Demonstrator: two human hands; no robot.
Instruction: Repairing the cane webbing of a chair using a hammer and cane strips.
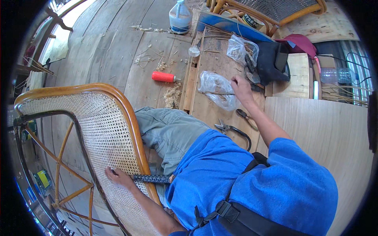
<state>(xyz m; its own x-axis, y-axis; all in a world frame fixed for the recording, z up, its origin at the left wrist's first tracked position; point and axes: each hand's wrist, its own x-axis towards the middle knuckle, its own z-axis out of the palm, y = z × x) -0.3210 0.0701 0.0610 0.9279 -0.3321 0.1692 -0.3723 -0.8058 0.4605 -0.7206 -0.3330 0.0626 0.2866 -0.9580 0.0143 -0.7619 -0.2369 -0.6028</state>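
Note:
A chair (106,126) with a glossy brown rattan frame and woven cane webbing leans at my left, against my legs. My left hand (120,180) rests on the webbing, its fingers curled round a small dark stick-like thing (113,172), mostly hidden. By that wrist, a black patterned handle (151,179) reaches across the frame toward my waist. Out to the right, my right hand (241,89) has its fingertips pinched at the edge of a clear plastic bag (214,84). A thin dark strand crosses the bag toward those fingers; what they grip is unclear.
Snips (223,126) and dark-handled pliers (246,117) lie on the board by my right side. A red squeeze bottle (163,76), shavings (172,95) and a white jug (180,17) are on the plank floor. Another bag (238,49) lies beside a black bag (271,65).

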